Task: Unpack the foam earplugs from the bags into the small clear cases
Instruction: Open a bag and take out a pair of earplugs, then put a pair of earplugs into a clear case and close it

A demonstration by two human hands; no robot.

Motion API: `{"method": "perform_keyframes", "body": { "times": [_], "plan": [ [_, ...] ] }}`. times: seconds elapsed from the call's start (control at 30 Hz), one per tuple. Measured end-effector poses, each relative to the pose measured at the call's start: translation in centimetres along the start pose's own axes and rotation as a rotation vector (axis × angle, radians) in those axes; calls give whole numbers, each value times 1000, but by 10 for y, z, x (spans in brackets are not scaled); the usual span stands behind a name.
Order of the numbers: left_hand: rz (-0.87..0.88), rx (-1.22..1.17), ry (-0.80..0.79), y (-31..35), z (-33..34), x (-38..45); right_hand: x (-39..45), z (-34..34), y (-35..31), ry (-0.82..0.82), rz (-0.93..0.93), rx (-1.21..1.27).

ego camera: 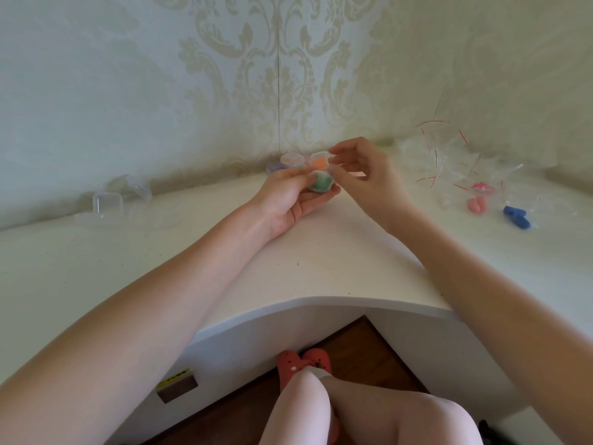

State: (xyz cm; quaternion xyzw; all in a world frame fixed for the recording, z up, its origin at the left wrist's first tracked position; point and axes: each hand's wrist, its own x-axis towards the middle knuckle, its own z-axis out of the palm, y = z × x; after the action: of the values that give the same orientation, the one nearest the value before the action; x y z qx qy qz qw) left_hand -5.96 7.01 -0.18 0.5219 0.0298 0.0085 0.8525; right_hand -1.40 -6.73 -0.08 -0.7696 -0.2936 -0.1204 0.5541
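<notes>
Hands meet over the far corner of the white tabletop [308, 252], where the two papered walls join. The left hand [288, 200] lies palm up with its fingers curled round a small clear case [321, 183] holding green earplugs [317, 184]. The right hand [362, 175] comes in from the right, thumb and forefinger pinching at the top edge of that same case; whether its lid is open or closed cannot be told.

Just behind the held case, against the wall corner, stands a cluster of filled cases: one with orange earplugs [318, 162], a clear-lidded one [292, 159] beside it, and one with purple contents [276, 167] at the left end of the cluster. Well to the left of the held case, near the wall, sit empty clear cases [107, 202], one with rounded corners plainly visible and others blurred behind it.

Well to the right of the held case lies a heap of crumpled clear bags [449, 155] with thin red strips. Nearer the tabletop's edge than the heap lie pink earplugs [475, 205], a second pink pair [483, 188] just behind them, and blue earplugs [516, 216] to their right, apparently inside a clear bag.

Below the tabletop, bare knees and red slippers [303, 364] show above a dark wooden floor [369, 348].
</notes>
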Motion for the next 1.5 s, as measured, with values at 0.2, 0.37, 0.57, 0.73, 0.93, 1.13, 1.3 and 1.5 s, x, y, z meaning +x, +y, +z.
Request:
{"method": "perform_keyframes", "body": {
  "times": [0.2, 0.37, 0.57, 0.73, 0.93, 1.13, 1.3, 1.5],
  "plan": [
    [11, 163, 29, -2, 4, 1, -1, 2, 4, -113, 22, -79],
    [-24, 167, 48, -2, 6, 1, 8, -10, 12, 157, 60, -142],
    [47, 188, 81, -5, 5, -3, 10, -32, 27, 333, 322, -212],
    [143, 377, 148, -7, 2, -3, 10, -29, 33, 277, 261, -284],
    [217, 572, 174, -11, 0, -2, 15, -23, 38, -86, 215, -576],
    [284, 676, 209, -11, -1, -4, 11, -20, 38, -240, 164, -667],
    [362, 841, 301, -3, -13, -10, 8, -21, 36, -250, 138, -689],
    [651, 1667, 619, 37, -64, -43, 6, -18, 31, -118, 36, -681]
  ]
}}
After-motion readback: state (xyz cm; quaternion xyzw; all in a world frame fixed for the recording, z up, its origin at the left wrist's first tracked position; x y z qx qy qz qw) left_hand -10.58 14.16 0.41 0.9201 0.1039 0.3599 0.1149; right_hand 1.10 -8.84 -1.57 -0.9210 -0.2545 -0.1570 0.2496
